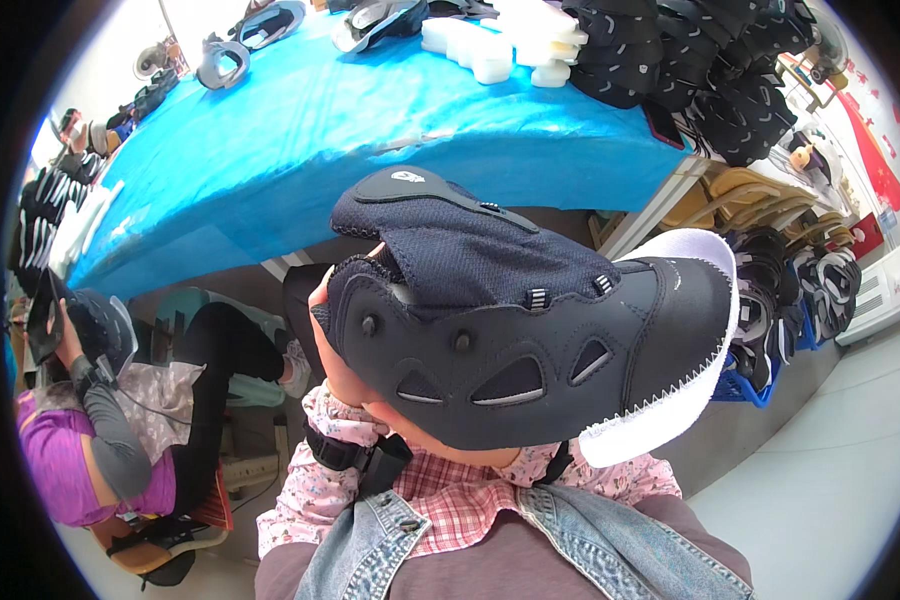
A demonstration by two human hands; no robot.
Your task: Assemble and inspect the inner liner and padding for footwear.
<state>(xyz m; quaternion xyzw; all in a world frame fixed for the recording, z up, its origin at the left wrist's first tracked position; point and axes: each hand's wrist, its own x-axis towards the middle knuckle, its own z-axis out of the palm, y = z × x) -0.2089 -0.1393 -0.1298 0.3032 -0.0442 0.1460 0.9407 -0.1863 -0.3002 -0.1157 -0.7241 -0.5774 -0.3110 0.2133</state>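
Observation:
A black shoe upper (510,340) with a mesh tongue, oval cut-outs and a white zigzag-edged lining at its right end fills the middle of the view, held up close to the camera. My left hand (338,375) grips its left end, fingers curled around the edge near the tongue. A black strap (342,452) wraps that wrist over a pink floral sleeve. My right hand is hidden behind the upper; only its floral sleeve (610,470) shows below the upper.
A table with a blue cover (300,130) stands ahead, carrying white foam blocks (500,40) and piles of black uppers (700,70). At the left a seated person in a purple top (60,450) holds another black upper. More uppers are stacked on shelves (810,280) at the right.

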